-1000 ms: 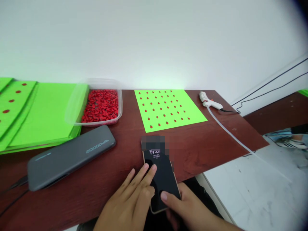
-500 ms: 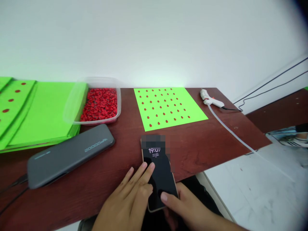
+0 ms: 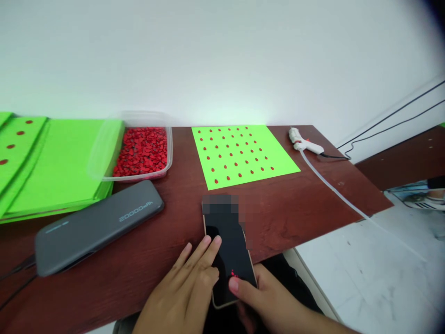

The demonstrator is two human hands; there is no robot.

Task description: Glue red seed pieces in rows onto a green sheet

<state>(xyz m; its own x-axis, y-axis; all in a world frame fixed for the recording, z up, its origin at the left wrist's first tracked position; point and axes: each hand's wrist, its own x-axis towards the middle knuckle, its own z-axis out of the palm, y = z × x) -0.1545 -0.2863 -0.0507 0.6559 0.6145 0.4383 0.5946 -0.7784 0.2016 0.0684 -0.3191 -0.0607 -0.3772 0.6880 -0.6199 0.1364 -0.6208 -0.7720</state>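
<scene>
Phone (image 3: 231,246): on the desk (image 3: 285,213), lower end jutting past the front edge; that overhang is probably why it is held from below. Top end is masked.
Right hand (image 3: 264,294): grip closed on the phone's lower right side, thumb on the screen, fingers under. Red mark (image 3: 233,272) glows just above the thumb (fingerprint reader, perhaps).
Left hand (image 3: 184,287): grip not closed round anything; fingers laid out flat, tips on the phone's left side, likely steadying it.
Green sheet (image 3: 281,162): flat beyond the phone, rows of red dots (image 3: 239,175) facing up; probably kept square to the wall for reach.
Tub (image 3: 169,148): red pieces (image 3: 142,148) inside, green stack (image 3: 74,157) to its left, power bank (image 3: 99,227) in front.
Glue gun (image 3: 308,143): on its side, right of the sheet; glue stick (image 3: 333,190) trails over the front edge.
Room: widest between phone and glue stick; tight leftward, power bank there.
</scene>
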